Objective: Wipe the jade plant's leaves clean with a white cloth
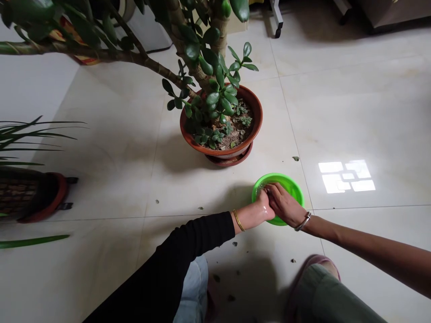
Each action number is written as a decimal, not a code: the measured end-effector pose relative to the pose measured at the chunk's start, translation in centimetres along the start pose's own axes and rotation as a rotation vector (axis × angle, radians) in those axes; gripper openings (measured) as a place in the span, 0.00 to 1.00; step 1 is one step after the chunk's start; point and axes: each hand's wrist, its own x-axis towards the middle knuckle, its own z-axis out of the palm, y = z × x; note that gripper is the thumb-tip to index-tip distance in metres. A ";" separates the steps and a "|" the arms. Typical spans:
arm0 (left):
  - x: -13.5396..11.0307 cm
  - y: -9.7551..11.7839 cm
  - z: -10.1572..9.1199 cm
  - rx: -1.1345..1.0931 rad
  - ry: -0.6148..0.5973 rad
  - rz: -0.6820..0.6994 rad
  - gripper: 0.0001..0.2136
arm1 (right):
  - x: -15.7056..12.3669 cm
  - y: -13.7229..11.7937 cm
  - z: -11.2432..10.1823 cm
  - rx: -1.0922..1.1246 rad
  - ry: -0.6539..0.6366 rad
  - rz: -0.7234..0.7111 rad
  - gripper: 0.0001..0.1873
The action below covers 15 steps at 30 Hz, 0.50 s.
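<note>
Both hands meet over a bright green plastic basin [296, 190] on the tiled floor. My left hand [258, 211], below a black sleeve and a gold bracelet, is closed, and its skin shines as if wet. Across its fingers lies my right hand [286, 206], bare-armed with a silver bracelet, its fingers bent and pressed against the left. Whatever the fingers hold, if anything, is hidden between the hands. Small bright glints show by the fingertips at the basin's left side. Just behind the basin is a brown pot [257, 121] with a thick-stemmed jade plant [215, 63].
Another dark planter [60, 197] on casters, with long narrow leaves, stands at the left. Fallen leaves [295, 158] and bits lie scattered on the tiles. A metal leg [276, 18] with a caster stands at the back. Clothed legs and pink footwear [318, 259] are near the bottom.
</note>
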 end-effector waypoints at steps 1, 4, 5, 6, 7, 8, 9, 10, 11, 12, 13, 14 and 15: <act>0.1 0.3 0.2 -0.028 0.034 -0.049 0.20 | -0.2 0.3 0.3 0.001 0.013 -0.032 0.24; -0.8 1.5 0.4 -0.108 0.081 -0.165 0.25 | -0.5 1.5 0.4 -0.045 -0.002 -0.033 0.27; -1.4 2.0 0.4 -0.130 0.078 -0.184 0.24 | -0.4 2.0 0.3 -0.051 -0.022 -0.013 0.26; -2.0 2.4 0.3 -0.149 0.075 -0.198 0.23 | -0.4 2.4 0.2 -0.044 -0.040 0.002 0.24; -2.6 2.7 0.2 -0.148 0.070 -0.214 0.23 | -0.3 2.7 0.1 -0.028 -0.054 0.012 0.21; -3.1 2.9 0.1 -0.126 0.064 -0.236 0.23 | -0.2 3.0 0.0 -0.012 -0.061 0.018 0.19; -3.5 3.1 0.0 -0.090 0.061 -0.254 0.24 | 0.0 3.3 -0.1 -0.002 -0.063 0.024 0.18; -3.9 3.2 -0.2 -0.042 0.060 -0.265 0.24 | 0.1 3.4 -0.1 0.000 -0.060 0.034 0.17; -4.2 3.2 -0.4 0.002 0.062 -0.274 0.24 | 0.2 3.5 0.0 -0.005 -0.053 0.050 0.16; -4.4 3.1 -0.6 0.051 0.060 -0.275 0.22 | 0.4 3.6 0.0 -0.014 -0.049 0.068 0.15; -4.5 3.1 -0.8 0.119 0.052 -0.259 0.21 | 0.5 3.6 0.1 -0.024 -0.054 0.086 0.13; -4.6 3.0 -1.1 0.227 0.036 -0.217 0.20 | 0.6 3.6 0.1 -0.035 -0.067 0.101 0.11; -4.6 2.9 -1.4 0.363 0.015 -0.158 0.20 | 0.8 3.5 0.1 -0.047 -0.084 0.117 0.09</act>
